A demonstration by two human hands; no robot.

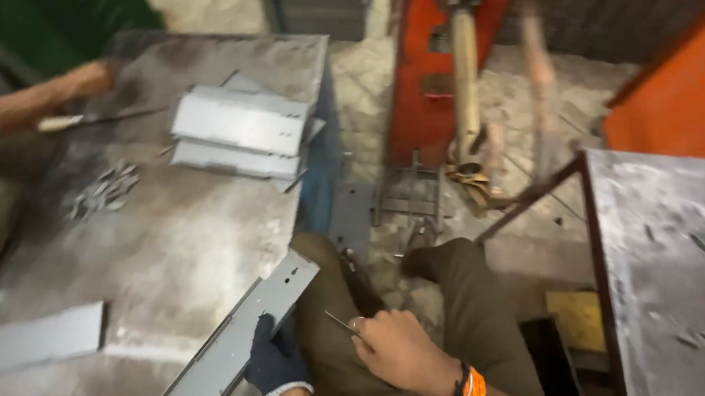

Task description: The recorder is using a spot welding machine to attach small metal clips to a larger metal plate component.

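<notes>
Under the gloved left hand (275, 359), whose fingers close on its edge, the strip (234, 350) runs long from near the knee up-right. Just right of it, the bare right hand (398, 349) pinches a thin pin (339, 321) pointing toward the strip.

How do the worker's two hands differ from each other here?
The left hand wears a dark glove with a pale cuff; the right hand is bare, with orange bands at the wrist. The left hand grips a long grey metal strip; the right hand pinches a thin metal pin. Both are held low, over the lap.
</notes>
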